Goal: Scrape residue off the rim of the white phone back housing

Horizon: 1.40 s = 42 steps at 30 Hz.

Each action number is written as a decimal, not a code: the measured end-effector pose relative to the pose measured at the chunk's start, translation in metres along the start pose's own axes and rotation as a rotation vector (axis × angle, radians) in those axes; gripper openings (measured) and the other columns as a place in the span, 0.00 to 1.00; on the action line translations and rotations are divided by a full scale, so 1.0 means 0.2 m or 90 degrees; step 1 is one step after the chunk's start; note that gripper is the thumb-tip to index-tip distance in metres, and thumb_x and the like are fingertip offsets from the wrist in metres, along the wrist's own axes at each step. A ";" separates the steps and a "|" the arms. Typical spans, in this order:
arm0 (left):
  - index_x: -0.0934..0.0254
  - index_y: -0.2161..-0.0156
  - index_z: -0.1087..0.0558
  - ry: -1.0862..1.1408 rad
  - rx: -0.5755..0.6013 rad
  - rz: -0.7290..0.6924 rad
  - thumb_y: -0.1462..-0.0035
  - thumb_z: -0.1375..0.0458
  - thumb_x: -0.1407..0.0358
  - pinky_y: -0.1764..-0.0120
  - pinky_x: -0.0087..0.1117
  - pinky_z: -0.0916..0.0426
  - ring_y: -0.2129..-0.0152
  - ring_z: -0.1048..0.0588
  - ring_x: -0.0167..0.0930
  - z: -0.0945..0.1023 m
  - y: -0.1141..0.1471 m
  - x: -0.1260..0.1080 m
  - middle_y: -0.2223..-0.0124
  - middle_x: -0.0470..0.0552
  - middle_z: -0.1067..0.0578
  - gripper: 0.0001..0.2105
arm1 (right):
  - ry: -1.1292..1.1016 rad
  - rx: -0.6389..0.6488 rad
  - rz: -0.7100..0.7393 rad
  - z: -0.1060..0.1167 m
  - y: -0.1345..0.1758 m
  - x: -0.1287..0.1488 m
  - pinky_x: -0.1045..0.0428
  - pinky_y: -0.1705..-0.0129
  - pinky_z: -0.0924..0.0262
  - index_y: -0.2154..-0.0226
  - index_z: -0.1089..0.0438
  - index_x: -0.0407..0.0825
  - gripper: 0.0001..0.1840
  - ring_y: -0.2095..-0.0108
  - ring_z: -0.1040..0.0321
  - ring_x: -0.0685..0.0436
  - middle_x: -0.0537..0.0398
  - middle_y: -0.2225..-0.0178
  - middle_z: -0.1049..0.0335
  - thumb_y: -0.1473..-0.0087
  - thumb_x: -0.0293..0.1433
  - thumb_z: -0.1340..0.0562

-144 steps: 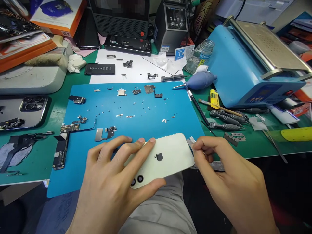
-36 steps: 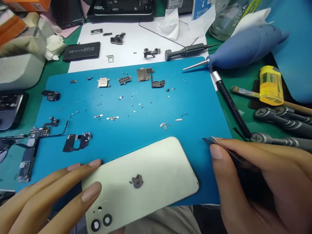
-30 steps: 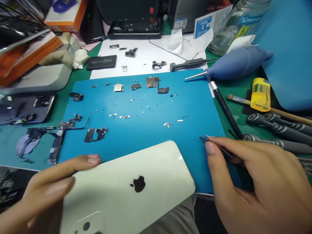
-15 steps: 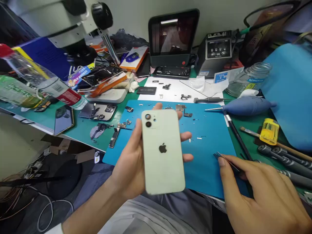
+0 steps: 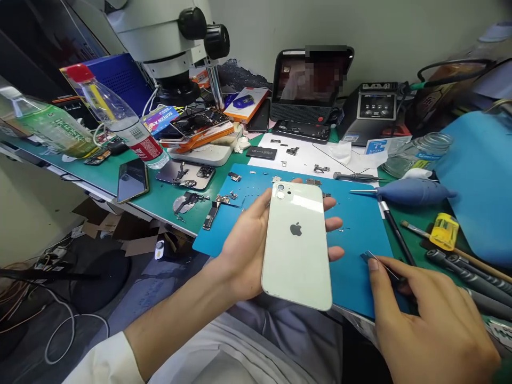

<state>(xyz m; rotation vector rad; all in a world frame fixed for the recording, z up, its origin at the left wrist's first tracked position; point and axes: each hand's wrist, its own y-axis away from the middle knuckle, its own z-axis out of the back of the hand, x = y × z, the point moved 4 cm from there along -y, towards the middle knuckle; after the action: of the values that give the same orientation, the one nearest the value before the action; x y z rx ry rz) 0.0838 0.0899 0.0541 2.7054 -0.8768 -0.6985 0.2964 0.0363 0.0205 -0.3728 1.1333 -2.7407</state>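
My left hand (image 5: 246,253) is closed around a pale green smartphone (image 5: 298,264) with a dark apple logo on its back. The phone lies on the palm, back side up, and glare crosses it near the camera lenses at its top left. Fingertips come out past its right edge. At the right, my right hand (image 5: 434,314) pinches a thin flat metal blade (image 5: 383,265) between thumb and fingers; most of it is hidden. Both hands are above or near the blue mat (image 5: 356,224), where small phone parts (image 5: 224,200) lie.
A microscope (image 5: 172,48) stands at the back left, near a red-capped bottle (image 5: 128,128). On the right are a blue air blower (image 5: 416,191), a glass jar (image 5: 420,152), a yellow container (image 5: 444,232) and several screwdrivers (image 5: 460,266). A display device (image 5: 312,80) stands at the back.
The phone has tilted in my left hand, so light now glares off its upper back. The whole view has shifted, with the bench appearing further right. My right hand keeps its pinch.
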 end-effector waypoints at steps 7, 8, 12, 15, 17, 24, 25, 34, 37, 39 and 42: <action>0.65 0.34 0.21 -0.026 -0.013 -0.019 0.20 0.56 0.53 0.51 0.47 0.16 0.48 0.15 0.43 0.00 0.05 -0.04 0.34 0.63 0.18 0.28 | 0.006 0.000 0.003 0.00 0.00 0.00 0.48 0.64 0.44 0.57 0.21 0.48 0.10 0.64 0.28 0.41 0.53 0.63 0.24 0.25 0.37 0.33; 0.65 0.35 0.20 -0.038 -0.013 -0.020 0.20 0.56 0.53 0.51 0.46 0.16 0.46 0.15 0.44 0.00 0.06 -0.04 0.33 0.63 0.19 0.28 | 0.010 0.005 -0.002 -0.01 0.00 0.00 0.47 0.64 0.44 0.56 0.21 0.48 0.10 0.63 0.28 0.40 0.53 0.63 0.24 0.24 0.37 0.34; 0.60 0.38 0.18 -0.104 0.005 -0.021 0.19 0.59 0.49 0.47 0.44 0.17 0.34 0.22 0.44 0.02 0.07 -0.04 0.25 0.55 0.25 0.30 | 0.021 0.024 -0.016 -0.01 0.01 0.01 0.46 0.60 0.42 0.54 0.22 0.47 0.14 0.61 0.28 0.38 0.50 0.60 0.24 0.21 0.39 0.38; 0.59 0.37 0.18 -0.206 0.039 0.033 0.19 0.63 0.46 0.44 0.41 0.18 0.38 0.19 0.41 0.05 0.07 -0.01 0.30 0.58 0.20 0.34 | 0.017 0.020 -0.010 -0.01 0.02 0.00 0.46 0.59 0.41 0.54 0.23 0.47 0.15 0.61 0.29 0.39 0.50 0.60 0.24 0.21 0.40 0.39; 0.62 0.35 0.19 -0.307 0.047 0.081 0.20 0.62 0.42 0.47 0.41 0.18 0.48 0.14 0.41 0.09 0.06 0.00 0.38 0.65 0.16 0.36 | 0.004 0.016 -0.017 -0.01 0.02 0.00 0.46 0.58 0.41 0.54 0.23 0.47 0.16 0.61 0.30 0.39 0.50 0.59 0.23 0.20 0.41 0.39; 0.54 0.35 0.20 -0.788 0.053 0.008 0.25 0.40 0.44 0.60 0.29 0.26 0.58 0.18 0.33 0.13 0.00 -0.08 0.51 0.51 0.14 0.23 | -0.020 0.007 -0.038 -0.02 0.03 -0.01 0.47 0.55 0.40 0.55 0.23 0.49 0.14 0.58 0.28 0.41 0.52 0.59 0.23 0.21 0.40 0.38; 0.54 0.36 0.19 -0.849 0.070 -0.012 0.24 0.41 0.46 0.57 0.31 0.25 0.56 0.17 0.34 0.12 -0.02 -0.09 0.48 0.52 0.14 0.22 | -0.021 0.008 -0.038 -0.01 0.03 -0.01 0.47 0.55 0.40 0.55 0.23 0.49 0.13 0.58 0.28 0.41 0.52 0.59 0.23 0.21 0.39 0.38; 0.54 0.37 0.17 -1.291 0.126 -0.245 0.20 0.48 0.63 0.48 0.50 0.22 0.51 0.18 0.46 0.02 -0.12 -0.01 0.48 0.57 0.16 0.18 | -0.028 0.017 -0.046 -0.01 0.04 -0.01 0.49 0.54 0.38 0.55 0.24 0.49 0.10 0.57 0.27 0.42 0.53 0.59 0.24 0.21 0.37 0.37; 0.56 0.33 0.23 -1.362 0.155 -0.330 0.18 0.51 0.64 0.45 0.50 0.22 0.42 0.22 0.46 0.01 -0.06 0.04 0.39 0.57 0.20 0.19 | -0.030 0.020 -0.050 -0.01 0.04 -0.01 0.49 0.53 0.37 0.55 0.24 0.49 0.10 0.58 0.27 0.43 0.53 0.59 0.24 0.21 0.36 0.37; 0.58 0.29 0.29 -1.383 0.166 -0.382 0.17 0.53 0.63 0.40 0.44 0.24 0.38 0.24 0.40 0.02 0.01 0.04 0.35 0.54 0.22 0.20 | -0.029 0.024 -0.052 -0.01 0.04 -0.01 0.49 0.52 0.37 0.54 0.24 0.49 0.10 0.58 0.28 0.43 0.53 0.59 0.24 0.21 0.36 0.37; 0.60 0.29 0.33 -1.412 0.125 -0.456 0.17 0.49 0.56 0.39 0.45 0.28 0.38 0.25 0.39 0.09 0.13 -0.02 0.33 0.53 0.22 0.20 | -0.029 0.033 -0.050 -0.01 0.04 -0.01 0.49 0.52 0.38 0.53 0.24 0.49 0.09 0.58 0.28 0.43 0.53 0.58 0.24 0.22 0.35 0.37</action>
<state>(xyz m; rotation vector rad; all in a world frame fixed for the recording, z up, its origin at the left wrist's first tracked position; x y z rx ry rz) 0.0595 0.0698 0.0482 1.0095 0.1306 -3.7340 0.2989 0.0320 0.0127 -0.4798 1.0551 -2.8075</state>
